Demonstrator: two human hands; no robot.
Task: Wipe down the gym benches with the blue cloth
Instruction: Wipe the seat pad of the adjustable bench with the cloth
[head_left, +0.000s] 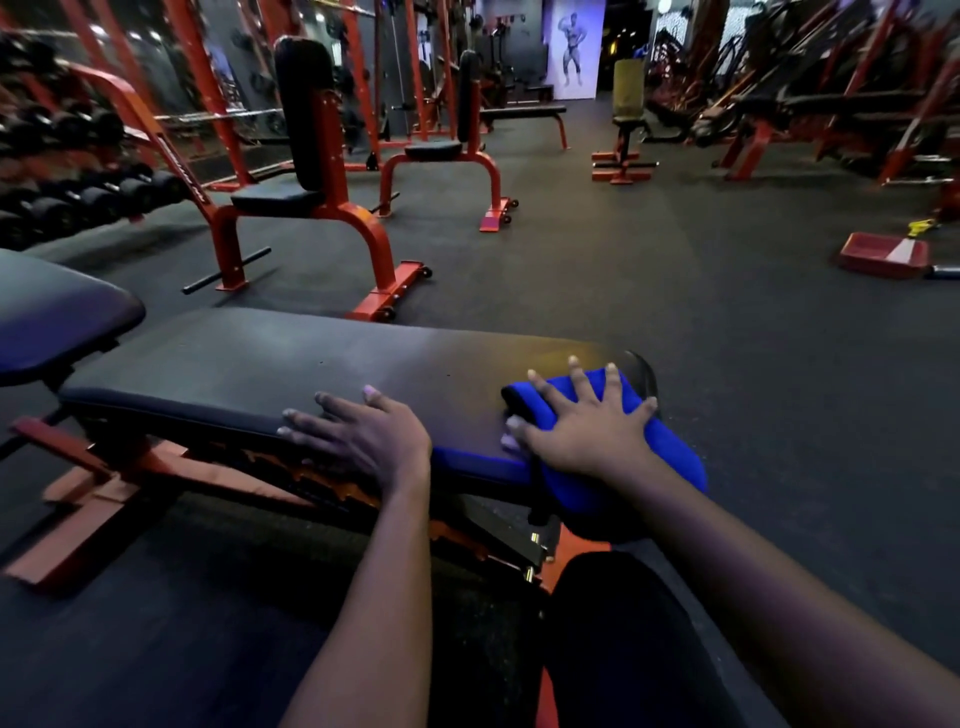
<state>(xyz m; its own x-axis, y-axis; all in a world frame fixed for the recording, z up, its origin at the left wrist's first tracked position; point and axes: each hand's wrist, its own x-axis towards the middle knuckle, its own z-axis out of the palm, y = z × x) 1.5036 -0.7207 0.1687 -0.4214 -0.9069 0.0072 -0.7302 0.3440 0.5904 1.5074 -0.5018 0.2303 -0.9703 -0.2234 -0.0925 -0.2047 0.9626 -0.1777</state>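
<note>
**Two flat hands on the bench**

Both hands lie spread, apart. Right hand (582, 426) presses the blue cloth (670, 447) onto the bench (270, 369) pad's end, lower right of centre. Left hand (358, 431) rests bare on the pad's near edge. Upright seats (306, 156) stand upper left.

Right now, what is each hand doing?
Left hand: open, fingers flat on the bench pad, holding nothing.
Right hand: open, fingers spread, pressing the blue cloth onto the pad's end.
</note>
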